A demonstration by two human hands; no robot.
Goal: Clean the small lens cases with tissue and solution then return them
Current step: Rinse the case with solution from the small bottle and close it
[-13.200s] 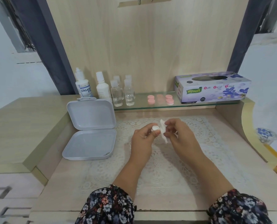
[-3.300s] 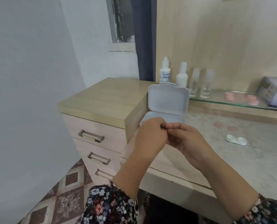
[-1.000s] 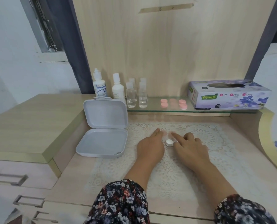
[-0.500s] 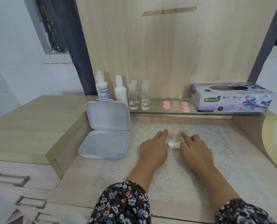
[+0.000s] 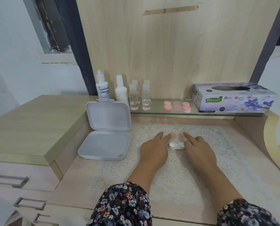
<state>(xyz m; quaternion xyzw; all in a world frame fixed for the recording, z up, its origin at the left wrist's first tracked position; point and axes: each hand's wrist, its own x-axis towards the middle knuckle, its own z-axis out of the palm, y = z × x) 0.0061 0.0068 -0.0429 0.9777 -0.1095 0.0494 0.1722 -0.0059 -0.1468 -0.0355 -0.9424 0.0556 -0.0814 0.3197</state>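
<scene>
One white lens case (image 5: 176, 146), a two-well piece, lies flat on the lace mat (image 5: 168, 176) near the middle of the desk, between the two hands. The left hand (image 5: 154, 150) rests palm down just left of it with its fingers straight and lying on the mat, the forefinger reaching toward one pink cap (image 5: 173, 135). The right hand (image 5: 199, 150) lies palm down just right of the case, forefinger stretched toward a second pink cap (image 5: 181, 135), the other fingers loosely bent; neither hand grips anything, though whether either touches the case cannot be told. These two caps sit on the mat just beyond the case. To the left, one grey hinged box (image 5: 105, 141) stands open with its lid propped upright. On the glass shelf (image 5: 160, 111) at the far side there are two white solution bottles (image 5: 103, 88) at the left, then four small clear bottles (image 5: 134, 99) in two pairs, then a cluster of pink lens cases (image 5: 176, 106) whose number is hard to count, and one tissue box (image 5: 232, 97) at the right. Two floral sleeves (image 5: 123, 206) fill the near edge.
</scene>
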